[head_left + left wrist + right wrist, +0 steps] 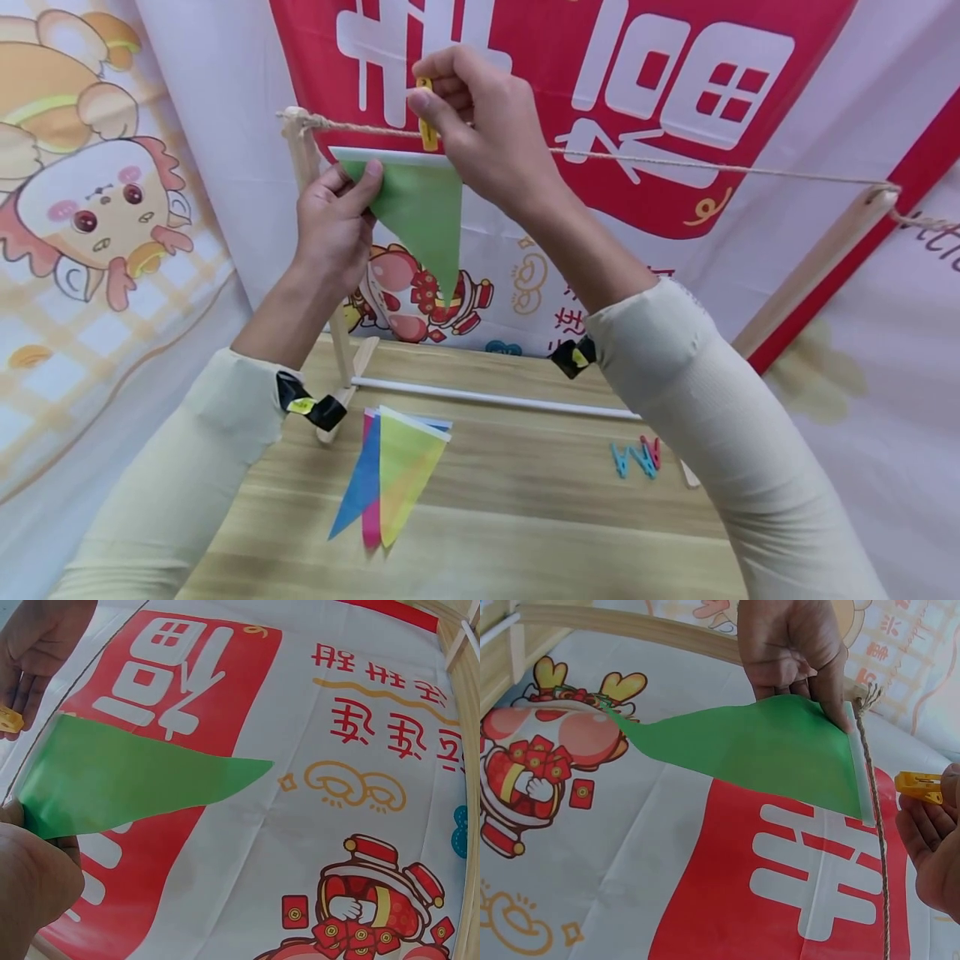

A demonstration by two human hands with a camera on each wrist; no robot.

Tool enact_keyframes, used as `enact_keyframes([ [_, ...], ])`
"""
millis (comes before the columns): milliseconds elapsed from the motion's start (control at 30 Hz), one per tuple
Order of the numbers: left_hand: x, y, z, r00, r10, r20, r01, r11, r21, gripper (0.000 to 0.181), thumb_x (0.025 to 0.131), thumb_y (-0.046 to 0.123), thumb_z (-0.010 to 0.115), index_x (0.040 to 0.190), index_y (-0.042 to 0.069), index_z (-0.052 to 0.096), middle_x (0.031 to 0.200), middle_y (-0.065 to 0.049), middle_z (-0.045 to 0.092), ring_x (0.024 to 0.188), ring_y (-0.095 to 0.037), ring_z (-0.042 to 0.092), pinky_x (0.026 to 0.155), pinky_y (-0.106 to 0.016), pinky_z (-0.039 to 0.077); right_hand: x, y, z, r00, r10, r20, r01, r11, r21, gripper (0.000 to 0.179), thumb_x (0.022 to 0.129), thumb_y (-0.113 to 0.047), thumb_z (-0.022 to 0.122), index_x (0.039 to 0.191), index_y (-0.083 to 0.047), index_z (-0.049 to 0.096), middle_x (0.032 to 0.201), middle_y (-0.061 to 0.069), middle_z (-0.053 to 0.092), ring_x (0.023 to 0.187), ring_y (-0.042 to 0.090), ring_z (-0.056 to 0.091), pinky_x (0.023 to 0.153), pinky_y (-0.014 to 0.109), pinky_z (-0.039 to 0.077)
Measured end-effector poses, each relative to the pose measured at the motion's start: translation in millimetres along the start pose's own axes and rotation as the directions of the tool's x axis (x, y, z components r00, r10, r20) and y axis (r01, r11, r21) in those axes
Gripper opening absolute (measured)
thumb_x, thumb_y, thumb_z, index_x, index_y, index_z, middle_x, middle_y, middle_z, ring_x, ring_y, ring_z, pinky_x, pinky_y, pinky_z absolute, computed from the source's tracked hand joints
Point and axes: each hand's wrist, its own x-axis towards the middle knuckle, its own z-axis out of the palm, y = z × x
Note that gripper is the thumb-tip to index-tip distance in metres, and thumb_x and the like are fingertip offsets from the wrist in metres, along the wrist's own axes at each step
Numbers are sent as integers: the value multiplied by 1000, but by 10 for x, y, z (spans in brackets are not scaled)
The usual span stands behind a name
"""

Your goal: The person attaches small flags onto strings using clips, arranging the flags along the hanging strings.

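Observation:
My left hand (337, 212) pinches a green triangular flag (427, 208) by its upper left corner, thumb in front. The flag's white top strip (861, 765) lies alongside a twine line (877, 832), just below it in the head view. Between thumb and fingers, my right hand (487, 125) pinches a yellow clothespin (427, 115) above the flag's right end. In the right wrist view the clothespin's tip points toward the twine, a small gap away from it. The left wrist view shows the flag's point hanging free.
The twine runs between two wooden posts (817, 267) with a white rod (495, 398) low between them. Yellow, blue and pink flags (408, 475) lie overlapped on the wooden table (525, 533). Blue and red clothespins (637, 458) lie to the right. A red-and-white printed cloth (675, 192) hangs behind.

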Motion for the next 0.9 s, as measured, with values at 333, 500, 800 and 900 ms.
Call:
enact_keyframes([
  [333, -2, 8, -44, 1000, -20, -11, 20, 1000, 4, 48, 106, 19, 77, 151, 5, 68, 156, -7, 64, 148, -25, 64, 117, -26, 59, 53, 7, 88, 1000, 2, -10, -1, 1000, 28, 37, 111, -21, 73, 141, 1, 70, 126, 12, 78, 107, 14, 74, 103, 16, 61],
  [500, -16, 9, -83, 1000, -23, -4, 23, 1000, 21, 50, 106, 20, 77, 153, 6, 66, 160, -7, 61, 151, -25, 62, 119, -26, 58, 77, -5, 128, 999, 42, 13, -42, 996, 74, 35, 112, -19, 71, 140, 2, 69, 127, 12, 76, 106, 14, 71, 99, 18, 60],
  [800, 37, 33, -12, 1000, -4, -1, 4, 1000, -6, 50, 106, 18, 77, 153, 3, 66, 151, -6, 65, 144, -23, 64, 120, -28, 58, 147, -32, 161, 997, 52, -57, -45, 991, 130, 29, 114, -17, 66, 135, 2, 69, 118, 12, 73, 97, 12, 66, 94, 18, 59],
  [900, 47, 36, 4, 1000, 9, -1, -9, 1000, -7, 47, 106, 18, 77, 149, 3, 69, 148, -5, 66, 140, -22, 66, 119, -27, 59, 175, -44, 183, 996, 43, -76, -31, 987, 155, 28, 113, -16, 67, 133, 4, 68, 117, 13, 72, 96, 13, 66, 94, 18, 59],
])
